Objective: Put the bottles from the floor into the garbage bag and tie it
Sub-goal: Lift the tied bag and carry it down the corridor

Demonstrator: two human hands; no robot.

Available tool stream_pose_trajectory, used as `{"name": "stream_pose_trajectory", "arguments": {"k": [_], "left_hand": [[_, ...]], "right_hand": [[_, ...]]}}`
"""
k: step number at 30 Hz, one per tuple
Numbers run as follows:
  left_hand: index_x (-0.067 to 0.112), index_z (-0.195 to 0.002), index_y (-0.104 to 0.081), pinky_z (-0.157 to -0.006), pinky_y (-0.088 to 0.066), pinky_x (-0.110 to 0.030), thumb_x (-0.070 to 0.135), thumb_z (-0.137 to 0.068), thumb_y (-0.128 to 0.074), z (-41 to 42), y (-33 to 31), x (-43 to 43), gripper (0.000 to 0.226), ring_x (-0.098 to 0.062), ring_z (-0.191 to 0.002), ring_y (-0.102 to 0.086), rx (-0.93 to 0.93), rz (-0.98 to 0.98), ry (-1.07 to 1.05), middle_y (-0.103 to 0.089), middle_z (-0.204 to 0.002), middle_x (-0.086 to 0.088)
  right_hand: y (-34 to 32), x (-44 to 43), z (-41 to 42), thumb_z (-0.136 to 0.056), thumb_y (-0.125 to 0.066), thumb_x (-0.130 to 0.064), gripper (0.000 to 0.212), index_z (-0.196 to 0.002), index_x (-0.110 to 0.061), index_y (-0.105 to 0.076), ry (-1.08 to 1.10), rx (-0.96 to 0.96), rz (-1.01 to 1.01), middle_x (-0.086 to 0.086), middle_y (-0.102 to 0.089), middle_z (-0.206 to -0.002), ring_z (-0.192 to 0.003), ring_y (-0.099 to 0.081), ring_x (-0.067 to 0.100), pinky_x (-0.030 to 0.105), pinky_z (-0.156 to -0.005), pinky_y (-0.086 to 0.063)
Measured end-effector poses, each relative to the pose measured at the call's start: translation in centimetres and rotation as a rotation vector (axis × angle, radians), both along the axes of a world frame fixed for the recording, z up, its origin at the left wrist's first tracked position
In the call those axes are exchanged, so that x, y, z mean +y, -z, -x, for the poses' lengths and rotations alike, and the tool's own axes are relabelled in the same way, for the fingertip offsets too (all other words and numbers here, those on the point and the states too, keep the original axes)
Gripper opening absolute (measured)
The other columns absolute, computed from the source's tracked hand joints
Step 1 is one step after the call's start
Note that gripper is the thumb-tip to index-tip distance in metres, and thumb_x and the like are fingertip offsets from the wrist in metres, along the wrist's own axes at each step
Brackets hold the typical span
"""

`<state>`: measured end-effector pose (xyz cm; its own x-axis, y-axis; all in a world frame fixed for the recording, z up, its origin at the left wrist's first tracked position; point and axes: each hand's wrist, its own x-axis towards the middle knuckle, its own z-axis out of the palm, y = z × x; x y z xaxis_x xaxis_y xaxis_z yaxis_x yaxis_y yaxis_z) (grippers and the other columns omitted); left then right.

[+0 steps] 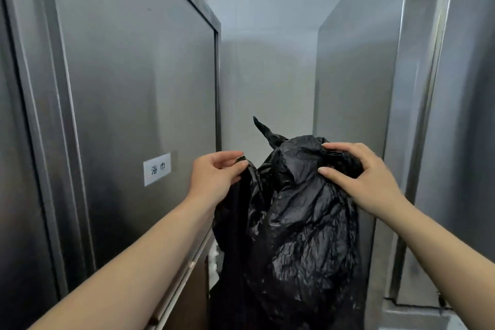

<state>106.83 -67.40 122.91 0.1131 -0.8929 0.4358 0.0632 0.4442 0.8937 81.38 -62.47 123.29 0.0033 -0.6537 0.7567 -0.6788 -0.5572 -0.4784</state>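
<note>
Two hands on one soft, crinkly garbage bag (302,222).
Our left hand (214,177) pinches a loose flap — our right hand (356,177) clasps the bulging top; best gripped at gathered film.

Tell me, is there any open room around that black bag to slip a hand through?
Above the garbage bag, between the steel cabinets, the aisle is open to the back wall. Lower down it is crowded: the bag fills the aisle between both cabinets, with the left hand and right hand gripping its top.
</note>
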Motion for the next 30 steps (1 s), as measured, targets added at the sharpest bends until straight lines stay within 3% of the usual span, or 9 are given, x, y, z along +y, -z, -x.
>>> {"name": "stream_pose_trajectory", "arguments": {"k": [5,9,14,18,21,25,27,30], "left_hand": [[0.028,-0.077,-0.071,-0.072,-0.057,-0.020,0.010,-0.077,-0.074,0.8,-6.8,-6.5,0.019,-0.003,-0.066,-0.062,-0.094,0.160,0.015,-0.063,-0.083,0.000],[0.033,-0.074,-0.073,-0.082,-0.057,-0.034,0.018,-0.077,-0.075,1.0,-8.8,-11.2,0.015,-0.004,-0.063,-0.063,-0.179,0.258,-0.039,-0.065,-0.076,0.008],[0.039,-0.070,-0.073,-0.083,-0.057,-0.040,0.023,-0.077,-0.075,0.5,-5.5,-16.8,0.018,-0.001,-0.058,-0.062,-0.164,0.204,-0.059,-0.067,-0.075,0.011],[0.037,-0.069,-0.072,-0.081,-0.058,-0.043,0.022,-0.076,-0.076,0.6,-1.6,-21.3,0.017,-0.005,-0.057,-0.061,-0.248,0.106,-0.071,-0.064,-0.071,0.012],[0.034,-0.073,-0.072,-0.081,-0.057,-0.044,0.020,-0.077,-0.075,1.2,1.7,-24.6,0.015,-0.014,-0.067,-0.063,-0.333,0.017,-0.077,-0.065,-0.075,0.008],[0.030,-0.080,-0.072,-0.082,-0.056,-0.040,0.018,-0.079,-0.073,2.1,2.8,-28.8,0.012,-0.017,-0.072,-0.062,-0.397,-0.019,-0.096,-0.063,-0.079,0.002],[0.033,-0.079,-0.071,-0.072,-0.057,-0.031,0.017,-0.081,-0.071,2.5,1.6,-30.9,0.016,-0.013,-0.069,-0.061,-0.417,0.012,-0.055,-0.061,-0.082,0.001],[0.036,-0.078,-0.071,-0.063,-0.056,-0.020,0.019,-0.081,-0.070,3.3,-0.6,-33.5,0.018,-0.008,-0.068,-0.062,-0.411,0.079,-0.030,-0.060,-0.079,0.006]], "right_hand": [[-4.7,-5.2,-1.4,-0.074,-0.072,-0.043,0.039,-0.109,-0.048,-0.054,0.107,0.035,0.074,-0.006,-0.054,-0.110,-0.101,-0.047,0.000,0.002,-0.083,-0.027],[-6.0,-9.2,-1.9,-0.076,-0.070,-0.043,0.039,-0.110,-0.049,-0.053,0.169,0.019,0.105,-0.009,-0.050,-0.109,-0.101,-0.046,0.002,0.000,-0.080,-0.025],[-3.6,-14.8,-2.4,-0.076,-0.073,-0.037,0.039,-0.110,-0.044,-0.056,0.163,-0.011,0.047,-0.009,-0.050,-0.107,-0.103,-0.046,0.005,0.016,-0.089,-0.028],[0.2,-19.5,-2.1,-0.075,-0.075,-0.034,0.038,-0.107,-0.044,-0.057,0.168,-0.060,-0.037,-0.008,-0.051,-0.106,-0.101,-0.045,0.003,0.003,-0.079,-0.025],[3.7,-23.3,-2.0,-0.074,-0.076,-0.031,0.039,-0.109,-0.038,-0.060,0.158,-0.089,-0.122,-0.006,-0.052,-0.107,-0.102,-0.046,0.005,0.011,-0.084,-0.030],[4.9,-28.5,-1.5,-0.076,-0.076,-0.028,0.039,-0.112,-0.033,-0.061,0.140,-0.098,-0.174,-0.002,-0.052,-0.108,-0.100,-0.045,0.005,0.015,-0.087,-0.029],[4.0,-30.9,-0.9,-0.076,-0.075,-0.028,0.038,-0.111,-0.034,-0.061,0.141,-0.093,-0.140,-0.004,-0.051,-0.105,-0.099,-0.045,0.005,0.014,-0.087,-0.029],[1.9,-34.0,-0.6,-0.076,-0.075,-0.028,0.037,-0.109,-0.036,-0.061,0.122,-0.102,-0.070,-0.006,-0.051,-0.103,-0.099,-0.046,0.004,0.002,-0.081,-0.026]]}}
